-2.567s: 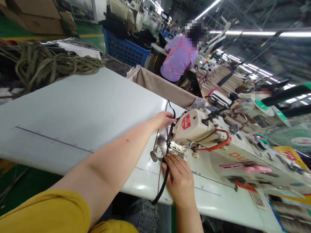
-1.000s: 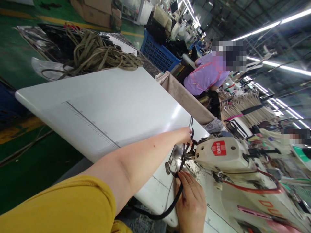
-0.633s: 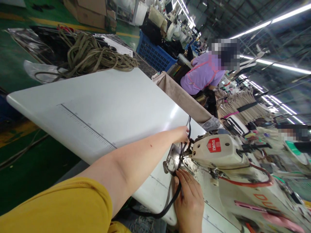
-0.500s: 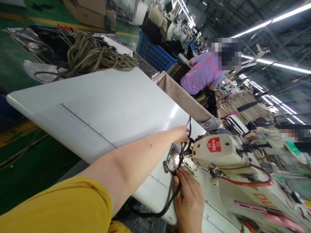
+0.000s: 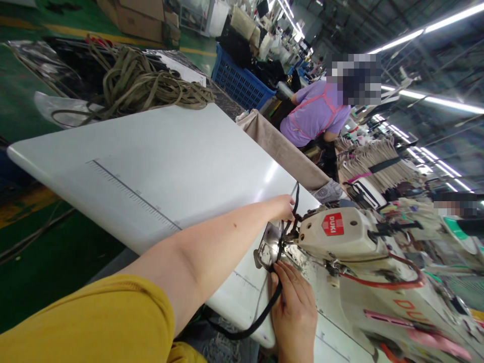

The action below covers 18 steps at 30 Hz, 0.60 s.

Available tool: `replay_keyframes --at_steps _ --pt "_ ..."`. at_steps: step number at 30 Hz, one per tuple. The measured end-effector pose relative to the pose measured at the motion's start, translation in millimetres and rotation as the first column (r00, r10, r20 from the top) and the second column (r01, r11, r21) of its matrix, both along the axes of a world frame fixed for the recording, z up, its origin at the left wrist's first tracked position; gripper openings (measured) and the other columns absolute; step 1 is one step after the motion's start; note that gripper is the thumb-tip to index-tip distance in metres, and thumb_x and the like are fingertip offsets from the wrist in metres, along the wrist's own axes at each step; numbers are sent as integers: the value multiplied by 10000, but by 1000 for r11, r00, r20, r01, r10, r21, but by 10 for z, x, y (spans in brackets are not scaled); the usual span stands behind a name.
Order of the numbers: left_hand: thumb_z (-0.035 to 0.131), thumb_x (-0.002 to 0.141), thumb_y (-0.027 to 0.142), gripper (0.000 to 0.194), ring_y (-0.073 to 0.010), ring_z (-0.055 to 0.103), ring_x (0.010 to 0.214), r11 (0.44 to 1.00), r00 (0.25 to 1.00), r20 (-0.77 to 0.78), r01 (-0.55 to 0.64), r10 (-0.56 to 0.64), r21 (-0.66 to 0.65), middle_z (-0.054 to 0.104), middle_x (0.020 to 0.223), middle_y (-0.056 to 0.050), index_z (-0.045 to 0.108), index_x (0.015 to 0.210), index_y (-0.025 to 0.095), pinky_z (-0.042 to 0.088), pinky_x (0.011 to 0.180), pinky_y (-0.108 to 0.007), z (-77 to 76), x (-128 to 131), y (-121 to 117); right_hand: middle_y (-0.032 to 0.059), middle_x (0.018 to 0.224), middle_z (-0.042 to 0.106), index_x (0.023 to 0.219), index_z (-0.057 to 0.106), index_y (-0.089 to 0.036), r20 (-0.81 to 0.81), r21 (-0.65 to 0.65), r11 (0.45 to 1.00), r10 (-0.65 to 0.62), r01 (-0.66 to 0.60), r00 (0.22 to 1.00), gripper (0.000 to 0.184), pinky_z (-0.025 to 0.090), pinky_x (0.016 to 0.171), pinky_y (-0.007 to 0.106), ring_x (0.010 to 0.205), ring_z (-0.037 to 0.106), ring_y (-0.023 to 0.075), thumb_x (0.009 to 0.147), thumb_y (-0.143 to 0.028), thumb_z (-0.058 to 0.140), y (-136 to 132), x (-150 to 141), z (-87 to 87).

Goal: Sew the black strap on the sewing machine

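A long black strap (image 5: pixel 267 313) runs through a white sewing machine (image 5: pixel 335 229), passing under its needle area over a shiny metal plate (image 5: pixel 269 247). My left hand (image 5: pixel 284 207) is closed on the strap beyond the needle; its fingertips are partly hidden. On the near side, my right hand (image 5: pixel 295 302) pinches the strap between thumb and fingers, close to the plate. From there the strap curves down over the table's front edge towards my lap.
The white table (image 5: pixel 124 146) carries a printed ruler scale. Olive straps (image 5: pixel 151 83) lie heaped at its far left end. A beige cloth-lined trough (image 5: pixel 283 148) borders the back, with a blue crate (image 5: pixel 242 78) beyond. A person in purple (image 5: pixel 315 111) sits behind it.
The strap's loop near the front edge has shifted slightly, and its far end stands a little differently by my left hand. Both hands stay nearly in place.
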<state>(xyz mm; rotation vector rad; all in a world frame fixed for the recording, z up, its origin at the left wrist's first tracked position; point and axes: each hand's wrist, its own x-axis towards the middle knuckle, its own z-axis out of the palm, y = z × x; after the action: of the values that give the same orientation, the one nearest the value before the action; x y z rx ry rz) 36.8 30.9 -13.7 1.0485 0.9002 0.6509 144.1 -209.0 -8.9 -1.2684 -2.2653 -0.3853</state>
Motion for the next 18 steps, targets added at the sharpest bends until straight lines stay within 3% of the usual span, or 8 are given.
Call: replay_keyframes --at_steps 4,13,18 --pt "698 772 -106 718 -169 709 703 1000 1000 -16 2 -2 12 727 907 -26 506 1419 140 627 741 -318 14 -6 -3 118 1219 781 1262 722 -147 1 2 1000 3 -3 1000 220 541 1066 425 1187 708 253 1086 -240 628 -1 10 -8" --pt "697 758 -125 656 -146 672 627 1000 1000 -1 -17 17 9 700 775 18 540 1323 168 571 617 -236 58 -43 -32 117 1229 777 1265 725 -138 -9 -9 1000 10 -10 1000 224 535 1084 420 1205 698 249 1084 -237 637 -12 6 3" --pt "698 766 -110 633 -175 722 696 1000 1000 14 -11 11 15 726 876 -16 538 1315 161 627 715 -303 16 -24 -23 114 1226 778 1254 730 -139 -14 -6 1000 8 -9 1000 220 531 1084 417 1200 699 248 1088 -242 629 0 5 -1"
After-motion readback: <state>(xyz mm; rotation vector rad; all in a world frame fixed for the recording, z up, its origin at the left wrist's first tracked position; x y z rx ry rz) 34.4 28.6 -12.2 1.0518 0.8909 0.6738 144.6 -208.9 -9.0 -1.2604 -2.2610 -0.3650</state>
